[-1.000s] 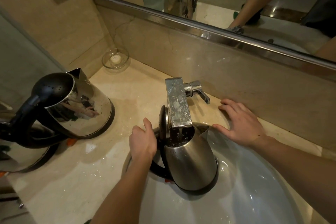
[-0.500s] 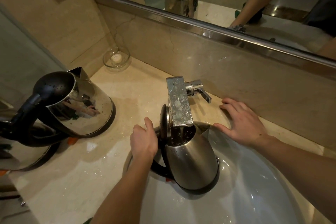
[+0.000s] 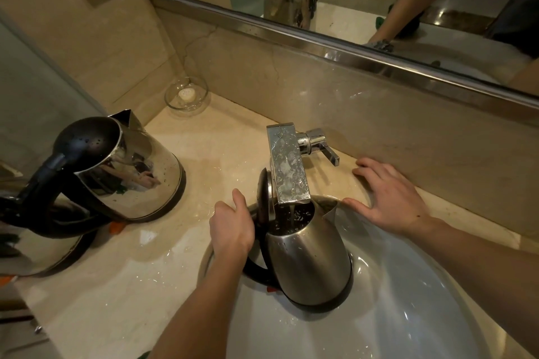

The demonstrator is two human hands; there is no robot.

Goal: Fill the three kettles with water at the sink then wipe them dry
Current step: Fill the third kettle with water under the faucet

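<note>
Under faucet point(image 3: 288, 166): kettle point(image 3: 309, 265) in sink point(image 3: 408, 315), left hand point(image 3: 232, 227) fingers clamped on handle point(image 3: 256, 269); right hand point(image 3: 390, 198) fingers apart on counter point(image 3: 175, 242).

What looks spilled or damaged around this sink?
Water is puddled on the countertop between the closed kettle and the sink. A thin crack runs down the wall above the glass dish.

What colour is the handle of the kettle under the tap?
Black handle on the steel kettle; head view.
</note>
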